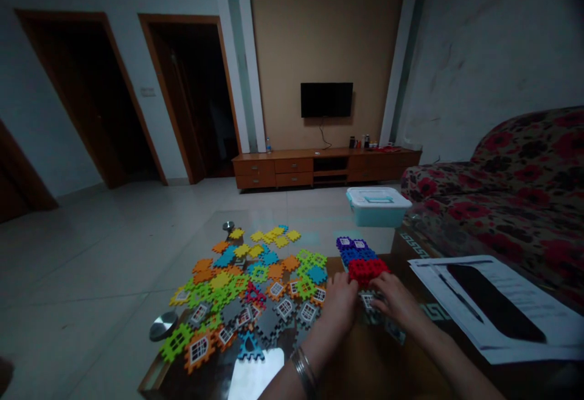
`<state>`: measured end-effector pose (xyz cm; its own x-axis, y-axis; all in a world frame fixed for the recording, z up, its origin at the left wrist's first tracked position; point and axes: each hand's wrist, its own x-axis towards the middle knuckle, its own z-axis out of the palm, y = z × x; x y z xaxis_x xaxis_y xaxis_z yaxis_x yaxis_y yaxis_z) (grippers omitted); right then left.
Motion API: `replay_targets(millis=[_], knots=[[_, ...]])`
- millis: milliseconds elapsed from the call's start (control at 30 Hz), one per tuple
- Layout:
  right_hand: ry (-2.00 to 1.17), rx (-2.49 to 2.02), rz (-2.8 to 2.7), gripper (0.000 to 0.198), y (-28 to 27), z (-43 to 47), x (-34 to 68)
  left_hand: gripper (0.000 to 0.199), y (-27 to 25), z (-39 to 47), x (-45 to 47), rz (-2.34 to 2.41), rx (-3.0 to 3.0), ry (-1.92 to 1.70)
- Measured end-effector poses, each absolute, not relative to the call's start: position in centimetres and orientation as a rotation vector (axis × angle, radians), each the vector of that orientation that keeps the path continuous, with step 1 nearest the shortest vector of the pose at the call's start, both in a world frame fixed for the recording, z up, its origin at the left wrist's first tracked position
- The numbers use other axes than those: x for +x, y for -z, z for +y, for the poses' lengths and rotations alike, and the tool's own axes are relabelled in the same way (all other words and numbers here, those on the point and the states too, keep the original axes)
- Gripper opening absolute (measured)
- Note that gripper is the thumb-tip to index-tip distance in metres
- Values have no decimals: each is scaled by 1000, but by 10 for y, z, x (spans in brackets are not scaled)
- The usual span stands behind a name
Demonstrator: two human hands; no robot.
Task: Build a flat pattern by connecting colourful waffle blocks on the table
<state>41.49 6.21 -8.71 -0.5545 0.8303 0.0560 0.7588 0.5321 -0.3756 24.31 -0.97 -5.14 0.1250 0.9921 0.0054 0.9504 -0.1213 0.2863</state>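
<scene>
Red interlocking plastic tiles [366,271] sit at the near end of a neat group on the glass table. My left hand [341,296] has its bent fingers pressed at their left edge. At the near right corner, my right hand [393,295] grips the same red tiles with curled fingers. Blue tiles [358,255] lie just beyond, then purple tiles with white window inserts [359,244]. A tile with a white window [367,301] shows between my hands, partly hidden. To the left spreads a loose heap of yellow, orange, green [219,296], grey and blue tiles.
A teal box with a white lid [378,207] stands at the far right. Papers [511,321] with a pen [460,298] and a black phone-like slab [495,304] lie on the right. A white sheet [257,375] is near the front. A flowered sofa [506,181] flanks the table.
</scene>
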Motion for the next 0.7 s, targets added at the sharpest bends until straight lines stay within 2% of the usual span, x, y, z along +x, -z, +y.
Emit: replay_targets(millis=[67,167,233,300,433,700], knots=[[-508,-1167,-2604,31,80,44,385,38,38,-18,219,2111,2085,-238],[-622,-840,-2742,49,74,17,341,36,26,-35,179,2364,1913,-71],[-680,-660,-2797,60,72,3,319,34,25,-48,157,2445,1842,23],[-703,-554,-2826,62,71,-5,303,34,26,-60,143,2463,1805,102],[-633,-573,-2898,49,65,-9,285,43,30,-74,133,2437,1744,194],[-506,-737,-2991,26,64,3,264,41,35,-71,124,2402,1716,149]])
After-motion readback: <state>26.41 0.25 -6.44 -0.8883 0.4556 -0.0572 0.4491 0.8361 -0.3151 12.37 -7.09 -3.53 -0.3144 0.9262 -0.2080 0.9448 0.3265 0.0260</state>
